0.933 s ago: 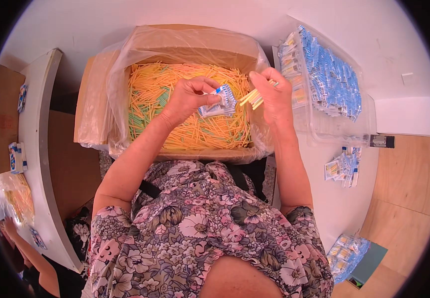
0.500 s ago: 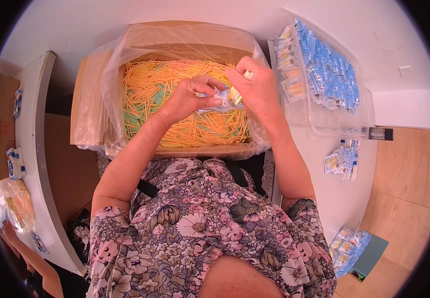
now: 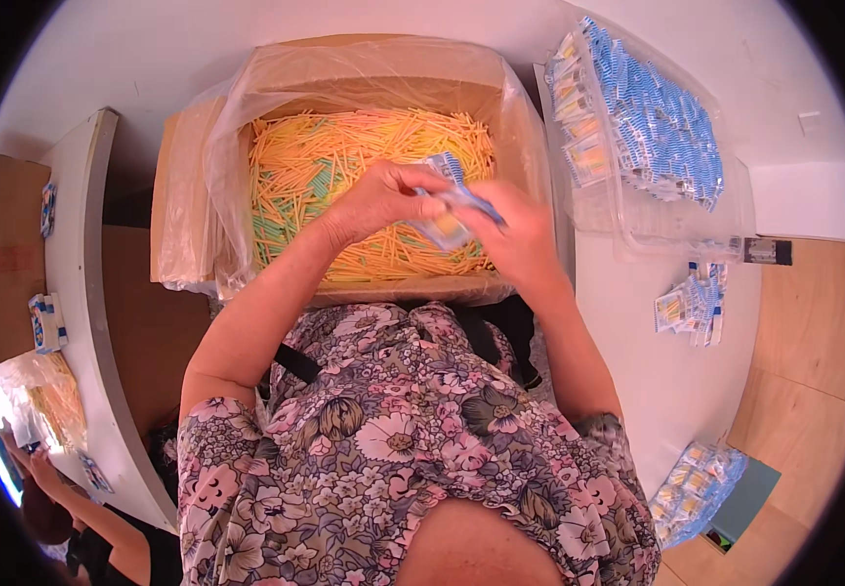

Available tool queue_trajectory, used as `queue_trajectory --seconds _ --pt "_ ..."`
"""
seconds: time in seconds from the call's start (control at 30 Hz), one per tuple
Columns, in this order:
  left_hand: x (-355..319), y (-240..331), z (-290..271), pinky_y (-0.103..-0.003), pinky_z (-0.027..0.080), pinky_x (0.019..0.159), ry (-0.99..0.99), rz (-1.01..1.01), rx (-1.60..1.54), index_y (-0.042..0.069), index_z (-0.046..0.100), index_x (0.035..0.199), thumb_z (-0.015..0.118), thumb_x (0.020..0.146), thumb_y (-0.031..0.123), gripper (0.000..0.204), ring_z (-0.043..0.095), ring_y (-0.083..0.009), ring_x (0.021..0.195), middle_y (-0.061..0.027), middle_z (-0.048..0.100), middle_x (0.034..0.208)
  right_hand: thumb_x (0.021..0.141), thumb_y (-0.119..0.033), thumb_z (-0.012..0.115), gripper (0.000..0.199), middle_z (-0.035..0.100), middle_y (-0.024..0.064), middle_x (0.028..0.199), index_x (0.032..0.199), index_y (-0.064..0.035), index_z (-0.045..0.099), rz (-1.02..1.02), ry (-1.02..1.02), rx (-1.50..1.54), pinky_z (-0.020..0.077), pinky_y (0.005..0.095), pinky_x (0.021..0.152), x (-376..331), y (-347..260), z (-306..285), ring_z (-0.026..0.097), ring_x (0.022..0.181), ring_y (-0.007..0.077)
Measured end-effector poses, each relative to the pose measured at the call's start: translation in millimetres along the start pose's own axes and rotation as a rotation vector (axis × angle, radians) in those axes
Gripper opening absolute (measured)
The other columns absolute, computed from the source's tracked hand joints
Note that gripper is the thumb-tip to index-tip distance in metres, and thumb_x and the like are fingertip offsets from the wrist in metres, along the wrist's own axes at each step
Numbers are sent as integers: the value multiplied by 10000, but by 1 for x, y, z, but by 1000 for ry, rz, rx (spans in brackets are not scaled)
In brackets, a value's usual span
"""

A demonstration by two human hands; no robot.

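Over the lined carton, both hands hold a small clear plastic packet (image 3: 447, 230) with blue striped parts. My left hand (image 3: 388, 200) pinches it between thumb and fingers at its left side. Closed on its right side and top edge is my right hand (image 3: 522, 234), smeared by motion. Something yellowish shows through the packet, too blurred to make out. Beneath the hands, thin sticks (image 3: 383, 137) in orange, yellow and green fill the cardboard carton (image 3: 373, 68), which has a clear plastic liner.
Right of the carton, a clear plastic bin (image 3: 637, 234) holds many filled blue-striped packets (image 3: 661, 127). More packets (image 3: 691, 305) lie on the white table (image 3: 618, 322); a bag of packets (image 3: 700, 488) is lower right. At left, a co-worker's hands (image 3: 41, 469) are near another bag of sticks (image 3: 51, 396).
The yellow sticks my right hand held are no longer visible in its fingers. That hand has moved down and now grips the packet's edge; the left hand stays at the packet.
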State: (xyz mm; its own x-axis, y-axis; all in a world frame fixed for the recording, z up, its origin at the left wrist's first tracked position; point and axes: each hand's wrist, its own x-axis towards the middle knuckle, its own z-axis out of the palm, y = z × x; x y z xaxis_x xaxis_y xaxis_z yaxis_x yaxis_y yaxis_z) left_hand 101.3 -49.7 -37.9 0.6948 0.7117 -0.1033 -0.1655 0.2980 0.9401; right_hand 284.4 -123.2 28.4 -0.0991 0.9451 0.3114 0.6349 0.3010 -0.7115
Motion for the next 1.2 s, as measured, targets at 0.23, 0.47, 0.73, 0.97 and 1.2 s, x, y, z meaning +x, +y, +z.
queue_trajectory --seconds 0.23,0.47,0.73,0.97,1.2 --pt "29 -15 -22 -379 480 759 238 21 1269 62 677 953 757 716 250 314 625 -241 888 -65 675 953 717 21 671 146 576 7 722 853 -9 628 443 -2 235 372 192 502 -117 30 -180 494 594 58" --pt "70 -38 -20 -420 414 790 328 -154 1454 106 630 941 807 610 317 431 624 -247 884 -81 670 906 814 -92 662 125 584 -12 738 896 -8 618 701 471 -226 385 193 522 -174 159 -295 490 612 52" --pt "67 -52 -37 -330 470 643 463 -28 1133 84 687 836 781 662 218 239 640 -192 692 -70 669 739 833 -133 667 261 639 81 920 1024 36 614 654 462 -668 464 243 699 -186 203 -293 584 831 143" --pt "67 -49 -38 -307 467 612 481 107 1177 110 710 788 719 726 148 73 639 -189 675 -66 675 751 820 -22 642 242 623 157 1076 1057 19 616 13 717 -880 473 336 828 -115 69 -208 590 934 262" --pt "44 -17 -12 -363 466 594 390 928 1461 117 682 823 624 798 85 71 635 -275 675 -79 684 821 730 -8 684 322 607 181 1096 1039 23 599 -249 158 -441 458 378 855 -41 -19 -61 586 979 335"
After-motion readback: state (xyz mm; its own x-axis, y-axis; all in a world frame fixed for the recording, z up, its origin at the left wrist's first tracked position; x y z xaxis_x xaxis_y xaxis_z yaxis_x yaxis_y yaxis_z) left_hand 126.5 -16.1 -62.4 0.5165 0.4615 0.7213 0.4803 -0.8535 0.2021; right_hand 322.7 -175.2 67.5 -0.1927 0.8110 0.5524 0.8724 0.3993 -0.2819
